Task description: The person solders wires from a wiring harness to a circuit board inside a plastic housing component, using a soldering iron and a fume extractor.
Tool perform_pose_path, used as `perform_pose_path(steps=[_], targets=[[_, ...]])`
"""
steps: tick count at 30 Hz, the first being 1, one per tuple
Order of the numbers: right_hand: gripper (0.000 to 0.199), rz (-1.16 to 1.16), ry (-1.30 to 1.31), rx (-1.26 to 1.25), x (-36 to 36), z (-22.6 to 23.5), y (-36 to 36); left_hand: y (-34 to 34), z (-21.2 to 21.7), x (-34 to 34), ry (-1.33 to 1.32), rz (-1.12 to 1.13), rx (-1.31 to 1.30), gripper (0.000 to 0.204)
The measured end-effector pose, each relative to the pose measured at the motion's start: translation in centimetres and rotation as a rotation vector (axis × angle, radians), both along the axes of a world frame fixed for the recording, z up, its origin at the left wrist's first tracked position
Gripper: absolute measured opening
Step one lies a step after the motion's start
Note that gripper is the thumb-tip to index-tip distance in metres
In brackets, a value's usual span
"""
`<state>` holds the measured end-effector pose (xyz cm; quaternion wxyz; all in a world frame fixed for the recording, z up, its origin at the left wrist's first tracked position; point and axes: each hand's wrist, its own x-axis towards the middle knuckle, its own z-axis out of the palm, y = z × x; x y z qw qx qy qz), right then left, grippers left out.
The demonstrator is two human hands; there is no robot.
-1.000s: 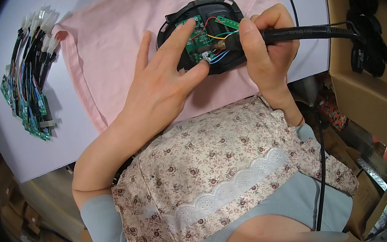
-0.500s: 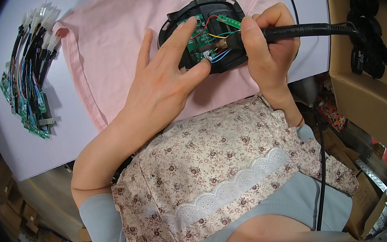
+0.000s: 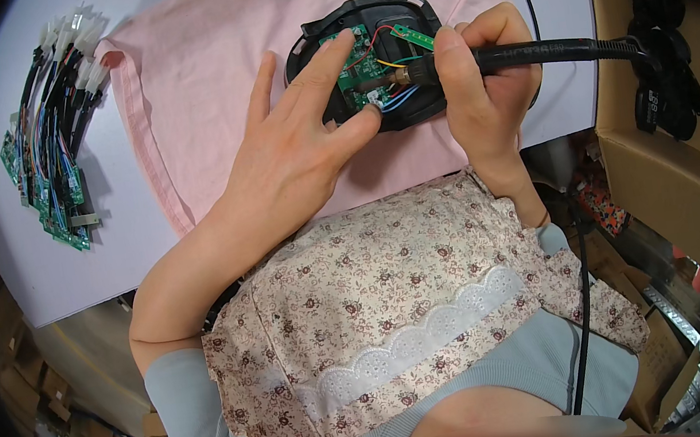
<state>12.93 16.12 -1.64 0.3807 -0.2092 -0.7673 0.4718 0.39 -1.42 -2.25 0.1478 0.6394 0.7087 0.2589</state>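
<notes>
A round black plastic housing (image 3: 363, 9) lies on the pink cloth (image 3: 202, 87). Inside it sits a green circuit board (image 3: 351, 77), with red, yellow and blue wires and a small green board strip (image 3: 413, 37) beside it. My left hand (image 3: 286, 147) rests over the housing's left side, fingers spread, its fingertips and thumb pressing on the circuit board. Pen-fashion, my right hand (image 3: 490, 100) grips a black-handled soldering iron (image 3: 546, 53). Its metal tip points left onto the board between my left thumb and fingers; the exact contact point is hard to make out.
At the left of the white table (image 3: 125, 241) lies a bundle of wired circuit boards (image 3: 54, 153) with white connectors. An open cardboard box (image 3: 675, 173) with black parts (image 3: 665, 76) stands at the right. A black cable (image 3: 585, 311) hangs beside my right arm.
The soldering iron's handle has shifted very slightly upward with my right hand. My left hand stays in place on the board.
</notes>
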Motion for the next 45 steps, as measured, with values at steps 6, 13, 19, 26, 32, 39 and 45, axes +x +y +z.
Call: perform_pose_path(steps=[6,13,19,26,32,39,45], targets=[[0.026,0.002,-0.013,-0.008,0.0,0.1,-0.1,0.0,-0.1,0.0,0.01,-0.001,-0.004,0.025],[0.026,0.0,-0.018,0.001,0.0,0.1,-0.1,0.0,-0.1,0.0,0.018,-0.003,-0.008,0.026],[0.026,-0.006,-0.034,0.009,0.0,0.2,-0.1,0.0,0.0,-0.1,0.019,-0.002,-0.008,0.026],[0.026,-0.009,-0.05,0.021,0.2,0.2,-0.1,0.0,0.0,0.1,0.011,0.0,-0.004,0.027],[0.022,-0.007,-0.03,0.113,0.7,-0.3,0.6,0.0,-0.3,0.1,0.013,0.002,0.006,0.027],[0.023,-0.287,0.306,-0.062,4.1,2.5,4.1,0.1,-0.3,-0.3,0.003,0.003,0.015,0.032],[0.031,-0.362,0.046,0.231,6.0,-2.2,5.6,0.0,0.4,-1.0,0.004,-0.017,0.001,0.032]])
